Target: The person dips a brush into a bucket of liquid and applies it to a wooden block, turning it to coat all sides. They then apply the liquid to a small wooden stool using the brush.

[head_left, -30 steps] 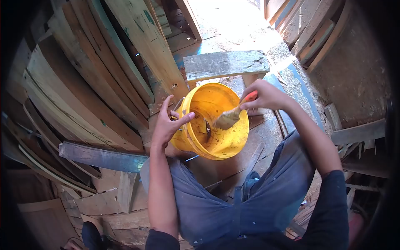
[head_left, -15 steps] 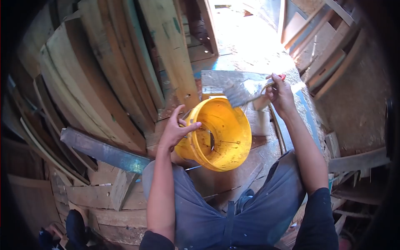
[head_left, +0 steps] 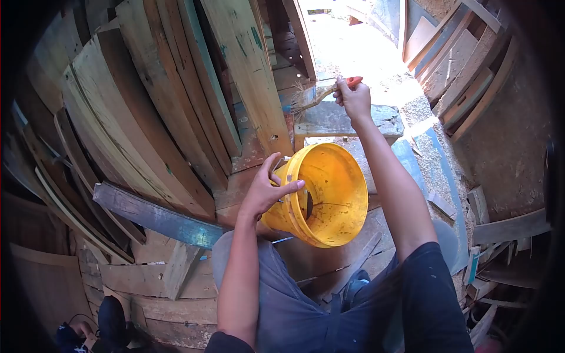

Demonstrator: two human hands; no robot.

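Note:
My left hand (head_left: 268, 189) holds the yellow bucket (head_left: 347, 220) at its left side, thumb over the ridged outer wall and fingers bent round it. The bucket lies tilted above my lap, its mouth turned up and to the right. Dark specks and stains mark its inner wall, and a dark gap shows deep inside. Up and away from the bucket, my right hand (head_left: 354, 101) is closed on a paintbrush (head_left: 315, 104) with an orange-red handle end. Its frayed, straw-like bristles point left, over the end of a wooden bench (head_left: 335, 120).
Tall boards and planks (head_left: 153, 117) lean close on my left. A dark metal-like strip (head_left: 156, 213) lies across below them. More timber pieces (head_left: 471, 88) lean on the right. Sawdust (head_left: 435, 141) covers the floor near the bright doorway. Another person's foot (head_left: 112, 320) shows lower left.
My right hand has swung the brush up and to the left, away from the bucket's mouth. The bucket sits slightly further right in view, still in my left hand.

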